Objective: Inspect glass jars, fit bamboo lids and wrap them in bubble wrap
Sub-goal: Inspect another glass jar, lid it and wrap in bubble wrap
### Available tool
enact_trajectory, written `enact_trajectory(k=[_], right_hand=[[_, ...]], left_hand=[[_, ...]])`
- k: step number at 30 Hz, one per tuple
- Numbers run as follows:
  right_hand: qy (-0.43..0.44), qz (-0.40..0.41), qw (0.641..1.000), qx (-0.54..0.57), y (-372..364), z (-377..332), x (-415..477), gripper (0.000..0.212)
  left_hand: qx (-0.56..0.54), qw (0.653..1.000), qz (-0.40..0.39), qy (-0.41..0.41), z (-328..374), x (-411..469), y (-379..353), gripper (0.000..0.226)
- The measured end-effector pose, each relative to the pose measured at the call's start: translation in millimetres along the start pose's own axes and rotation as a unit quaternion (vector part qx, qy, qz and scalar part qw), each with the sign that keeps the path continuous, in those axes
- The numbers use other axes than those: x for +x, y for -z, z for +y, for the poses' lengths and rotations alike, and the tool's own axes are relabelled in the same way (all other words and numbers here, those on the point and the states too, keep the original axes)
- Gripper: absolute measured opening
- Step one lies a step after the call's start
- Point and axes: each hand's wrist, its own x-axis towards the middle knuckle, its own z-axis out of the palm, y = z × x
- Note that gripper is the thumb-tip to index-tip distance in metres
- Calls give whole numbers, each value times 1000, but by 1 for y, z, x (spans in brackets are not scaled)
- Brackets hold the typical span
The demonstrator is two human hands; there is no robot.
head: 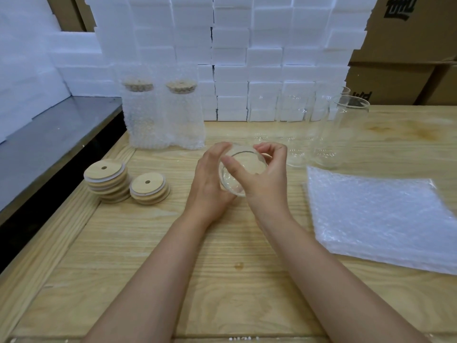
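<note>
- A stack of bubble wrap sheets point(380, 219) lies flat by the right edge of the tabletop point(173, 268), to the right of the hands.
- In the middle of the tabletop, both hands hold one glass jar point(237, 169) up off the wood.
- The left hand point(210, 184) curls round the jar's left side. The right hand point(264, 177) curls round its right side, with the thumb across the glass.
- The jar is tipped, so one round end faces up at the person and its long way points down and away. I think it is being checked.
- Two stacks of bamboo lids point(107, 179) sit toward the left edge. The left hand is nearer them, so it seems best placed to fetch one.
- Farther back on the right stand bare jars point(346, 134).
- At the far edge stand two wrapped jars point(139, 120), in front of white foam blocks point(247, 45).
</note>
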Motion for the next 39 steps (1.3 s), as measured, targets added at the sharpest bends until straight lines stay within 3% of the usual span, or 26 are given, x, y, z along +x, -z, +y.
enact_trajectory(k=[10, 13, 16, 21, 26, 30, 34, 39], right_hand=[[63, -104, 989, -80, 6, -1, -3, 76], [103, -144, 980, -88, 14, 2, -3, 85], [147, -194, 962, -124, 20, 13, -3, 109], [120, -235, 958, -116, 21, 25, 1, 123], [133, -280, 942, -131, 25, 34, 6, 123], [140, -248, 948, -140, 23, 38, 7, 118], [129, -221, 957, -135, 19, 37, 4, 113], [41, -202, 977, -48, 13, 29, 4, 100]], left_hand=[[-41, 998, 23, 47, 9, 0, 5, 74], [-44, 996, 46, 58, 7, 1, 6, 82], [-62, 992, 74, 82, 10, 4, 6, 91], [-147, 983, 67, 88, 16, 4, 7, 101], [-220, 969, 46, 99, 24, 4, 12, 87], [-248, 962, 42, 106, 25, 6, 14, 82], [-253, 959, 26, 126, 26, 10, 17, 91], [-375, 902, -32, 211, 25, 12, 20, 96]])
